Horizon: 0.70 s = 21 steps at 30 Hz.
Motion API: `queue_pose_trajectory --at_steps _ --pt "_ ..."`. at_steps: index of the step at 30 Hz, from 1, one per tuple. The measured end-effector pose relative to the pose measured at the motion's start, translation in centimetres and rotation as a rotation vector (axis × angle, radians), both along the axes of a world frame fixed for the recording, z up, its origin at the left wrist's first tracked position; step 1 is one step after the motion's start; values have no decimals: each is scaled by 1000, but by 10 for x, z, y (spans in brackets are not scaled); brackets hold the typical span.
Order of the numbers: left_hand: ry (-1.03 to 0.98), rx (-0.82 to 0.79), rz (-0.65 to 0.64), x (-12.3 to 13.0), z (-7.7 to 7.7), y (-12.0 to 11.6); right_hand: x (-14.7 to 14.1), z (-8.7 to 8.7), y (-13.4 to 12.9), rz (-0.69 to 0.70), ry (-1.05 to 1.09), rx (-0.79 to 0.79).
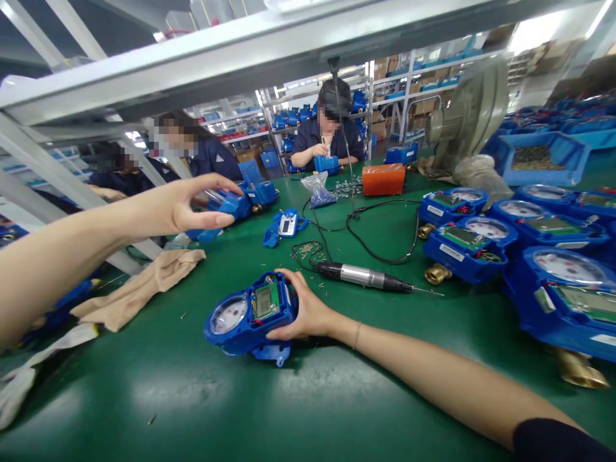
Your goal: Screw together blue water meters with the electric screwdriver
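My right hand [308, 311] grips the right end of a blue meter [250, 317], thumb at its near side and fingers at its far side. The meter shows a round dial and a small display on a green circuit board, with a blue bracket part below it. My left hand [195, 205] is raised at the upper left, thumb and fingers apart, with nothing held. Just beyond it lie blue meter housings [257, 194]. An electric screwdriver [360, 276] lies behind my right hand, near a scatter of small screws [308, 250].
Several blue meters [466, 240] with brass fittings fill the right side. A beige cloth [144, 285] lies at left. Farther back are an orange box [384, 179], a bag of blue parts [320, 192], a fan [474, 109] and a blue bin [539, 157]. People sit across the table.
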<state>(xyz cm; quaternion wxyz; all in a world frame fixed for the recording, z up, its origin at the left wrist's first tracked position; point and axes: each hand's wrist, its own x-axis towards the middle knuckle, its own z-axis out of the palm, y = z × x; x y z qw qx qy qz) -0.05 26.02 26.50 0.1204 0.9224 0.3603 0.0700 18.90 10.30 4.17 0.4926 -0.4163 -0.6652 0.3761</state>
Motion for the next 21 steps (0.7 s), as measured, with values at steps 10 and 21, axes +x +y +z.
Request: queue_pose_trajectory --at_steps 10,21 --pt "40 -257 284 19 -155 47 2 -2 3 38 27 -98" --pt "-432 -790 95 -21 -169 -26 2 -9 8 73 19 -50"
